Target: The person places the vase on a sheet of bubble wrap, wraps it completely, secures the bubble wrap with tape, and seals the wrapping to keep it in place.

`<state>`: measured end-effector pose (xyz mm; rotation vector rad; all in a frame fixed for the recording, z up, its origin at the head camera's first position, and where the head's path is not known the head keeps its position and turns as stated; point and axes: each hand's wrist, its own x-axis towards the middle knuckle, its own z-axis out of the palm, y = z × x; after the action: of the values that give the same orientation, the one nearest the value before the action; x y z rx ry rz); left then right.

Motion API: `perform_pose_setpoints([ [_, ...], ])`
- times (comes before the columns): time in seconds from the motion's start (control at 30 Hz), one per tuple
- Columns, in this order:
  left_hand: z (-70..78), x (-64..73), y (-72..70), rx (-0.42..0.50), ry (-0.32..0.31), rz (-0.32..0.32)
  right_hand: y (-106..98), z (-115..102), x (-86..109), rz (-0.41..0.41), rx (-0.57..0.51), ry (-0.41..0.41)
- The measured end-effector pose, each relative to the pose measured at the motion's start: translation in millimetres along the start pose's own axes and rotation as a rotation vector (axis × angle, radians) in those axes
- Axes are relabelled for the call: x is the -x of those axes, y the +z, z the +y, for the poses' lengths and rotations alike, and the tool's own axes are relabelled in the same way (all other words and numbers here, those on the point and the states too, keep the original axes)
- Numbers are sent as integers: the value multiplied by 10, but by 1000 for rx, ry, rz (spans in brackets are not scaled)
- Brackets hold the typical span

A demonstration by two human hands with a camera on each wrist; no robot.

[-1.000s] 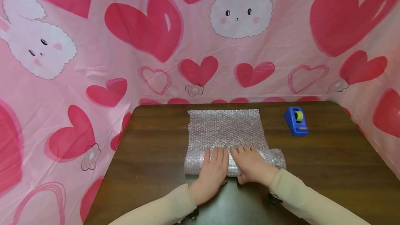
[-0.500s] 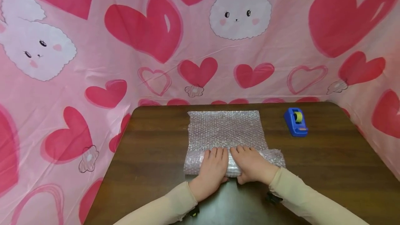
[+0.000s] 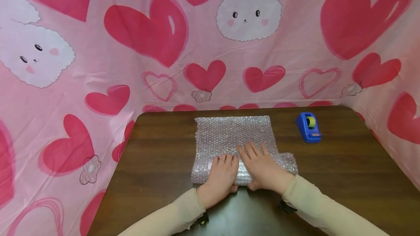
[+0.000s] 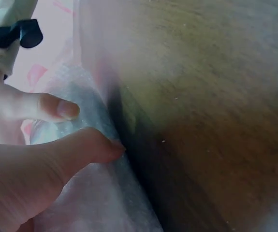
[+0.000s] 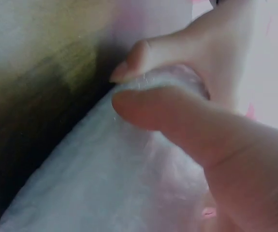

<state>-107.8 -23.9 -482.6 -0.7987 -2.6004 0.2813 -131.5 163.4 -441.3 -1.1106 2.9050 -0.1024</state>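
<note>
A sheet of clear bubble wrap lies flat at its far end and is rolled into a thick bundle at its near end. Over the left part of this roll my left hand holds it, fingers on top and thumb along the near side. My right hand grips the roll further right, its fingers stretched forward across the top, their tips over the flat sheet. Both wrist views show the thumbs pressed on the bubble wrap close above the table. Whatever lies inside the roll is hidden.
A blue tape dispenser with yellow tape stands at the back right of the dark wooden table. Behind and beside the table hangs a pink curtain with hearts and rabbits.
My right hand's fingers have slid forward and straightened across the roll onto the flat sheet. The left hand and the roll stay nearly in place, while the head view has shifted slightly.
</note>
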Motion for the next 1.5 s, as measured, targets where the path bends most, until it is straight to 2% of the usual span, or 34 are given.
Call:
perform_pose_setpoints([
  [0.13,-23,-21,2,17,7,-17,46,-81,114,170,141,-6],
  [0.2,-38,-35,-5,37,13,-36,76,-130,180,215,178,-5],
  [0.43,-82,-74,-79,102,37,-140,176,-236,324,166,122,36],
  [0.73,-151,-122,-164,187,70,-286,316,-205,229,252,142,27],
  [0.97,-209,-158,-186,264,53,-350,333,-164,185,296,137,4],
  [1.17,-271,-166,-204,366,-7,-384,309,-137,136,274,87,3],
  [1.23,-266,-150,-203,371,-33,-378,299,-137,133,257,82,9],
  [1.3,-248,-125,-202,344,-47,-343,290,-132,128,242,79,17],
  [1.5,-146,-26,-274,145,-26,-107,227,-78,73,182,38,22],
])
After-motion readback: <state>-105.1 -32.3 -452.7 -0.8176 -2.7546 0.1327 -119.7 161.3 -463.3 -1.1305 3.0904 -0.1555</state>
